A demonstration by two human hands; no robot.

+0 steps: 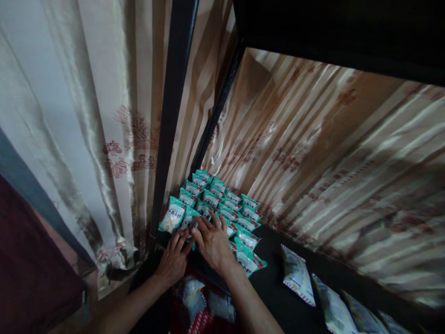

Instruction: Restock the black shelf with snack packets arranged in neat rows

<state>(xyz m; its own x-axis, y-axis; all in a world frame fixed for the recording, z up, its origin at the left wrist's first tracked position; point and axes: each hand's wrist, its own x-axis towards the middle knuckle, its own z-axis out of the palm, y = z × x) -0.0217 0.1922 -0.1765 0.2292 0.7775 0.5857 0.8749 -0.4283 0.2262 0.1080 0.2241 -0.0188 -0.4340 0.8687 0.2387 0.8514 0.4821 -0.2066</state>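
Observation:
Several small teal snack packets (222, 206) lie in rows on a dark shelf (274, 287), pushed into its far left corner. My left hand (174, 260) rests at the near edge of the pile, fingers stretched toward the front packet (173, 217). My right hand (212, 241) lies flat on top of the front packets, fingers spread. Neither hand grips anything that I can see.
A black upright post (170, 120) stands left of the packets. Shiny beige curtain (330, 153) hangs behind and beside the shelf. White packets (297, 276) lie along the shelf to the right. More packets (205, 306) sit below my wrists. A dark shelf board (340, 28) runs overhead.

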